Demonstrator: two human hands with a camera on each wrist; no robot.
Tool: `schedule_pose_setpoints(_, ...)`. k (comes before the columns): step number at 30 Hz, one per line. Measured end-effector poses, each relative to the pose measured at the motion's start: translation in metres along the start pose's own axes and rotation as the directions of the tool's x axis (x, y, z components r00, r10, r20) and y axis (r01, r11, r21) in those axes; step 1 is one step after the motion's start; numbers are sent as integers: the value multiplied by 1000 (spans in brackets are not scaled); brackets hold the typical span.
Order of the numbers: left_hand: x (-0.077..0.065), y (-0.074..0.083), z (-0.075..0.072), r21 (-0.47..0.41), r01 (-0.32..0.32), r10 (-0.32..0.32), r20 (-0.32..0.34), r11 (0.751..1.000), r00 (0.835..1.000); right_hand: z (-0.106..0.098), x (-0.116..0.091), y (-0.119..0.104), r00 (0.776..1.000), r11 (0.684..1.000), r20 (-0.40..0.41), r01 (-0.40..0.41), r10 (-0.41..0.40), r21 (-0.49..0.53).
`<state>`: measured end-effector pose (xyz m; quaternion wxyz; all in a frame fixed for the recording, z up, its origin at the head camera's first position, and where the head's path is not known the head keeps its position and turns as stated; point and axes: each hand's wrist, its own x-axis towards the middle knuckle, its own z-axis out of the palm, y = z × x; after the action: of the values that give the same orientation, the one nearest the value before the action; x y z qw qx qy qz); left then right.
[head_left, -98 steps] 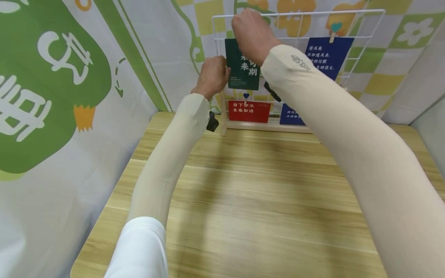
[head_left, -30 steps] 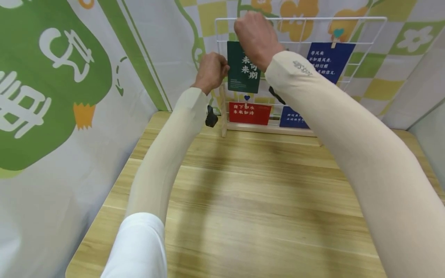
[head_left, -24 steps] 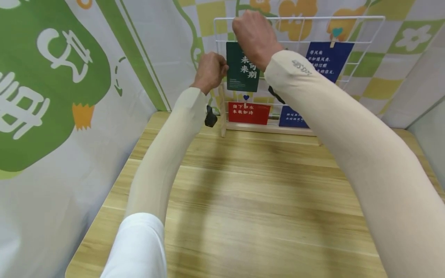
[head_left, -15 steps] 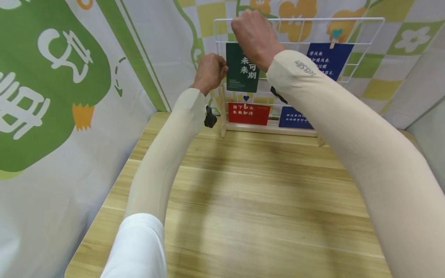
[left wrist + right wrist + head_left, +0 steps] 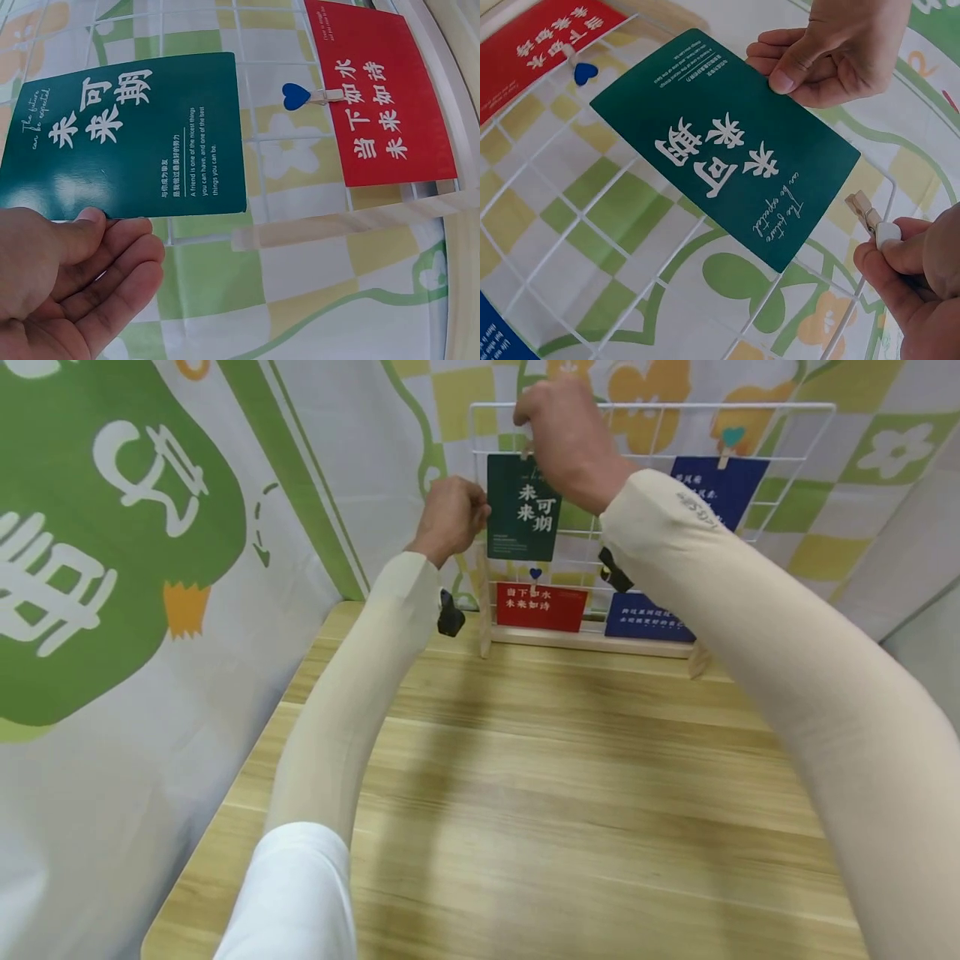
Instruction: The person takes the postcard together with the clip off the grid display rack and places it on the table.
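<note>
A dark green card [image 5: 521,518] with white lettering stands upright against the white wire grid [image 5: 675,405]. My left hand [image 5: 450,518] pinches its left edge between thumb and fingers, as the left wrist view [image 5: 90,281] shows. Up at the card's top, my right hand [image 5: 577,443] pinches a small wooden clothespin [image 5: 866,214] with a white end. The clothespin's tips point at the card's top edge, a small gap apart from it in the right wrist view. Below hangs a red card [image 5: 540,610], held by a clothespin with a blue heart [image 5: 300,96].
To the right on the grid hang a dark blue card [image 5: 723,485] under a teal heart clothespin [image 5: 732,439] and a lower blue card [image 5: 648,618]. The grid's wooden base stands at the back of a wooden table [image 5: 525,777]. Patterned cloth hangs behind and at left.
My right hand has shifted a little to the right and turned, uncovering more of the green card and its top edge. The left hand keeps its pinch on the card's edge.
</note>
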<state>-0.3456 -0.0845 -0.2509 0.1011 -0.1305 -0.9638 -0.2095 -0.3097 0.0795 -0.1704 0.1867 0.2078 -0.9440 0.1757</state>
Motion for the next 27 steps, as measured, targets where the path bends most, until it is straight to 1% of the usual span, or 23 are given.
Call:
schedule_pose_setpoints(5, 0, 0, -3, 14, -24, 24, 11, 1000, 1000, -3, -2, 7, 999, 1000, -31, -8, 9, 22)
schedule_pose_setpoints(12, -4, -3, -5, 11, -7, 7, 50, 1000, 999, -4, -7, 16, 998, 996, 18, -63, 62, 64)
schedule_pose_setpoints(17, -7, -7, -7, 9, -21, 20, 87, 1000, 996, -5, -14, 24, 994, 990, 57, -101, 96, 95)
schedule_pose_setpoints(23, -10, -13, -8, -9, -26, 27, 145, 1000, 989, -5, -25, 38, 990, 982, 75, -126, 116, 139)
schedule_pose_setpoints(27, -11, -19, -9, -22, -34, 37, 165, 999, 986, -7, -32, 48, 987, 970, 87, -153, 138, 190)
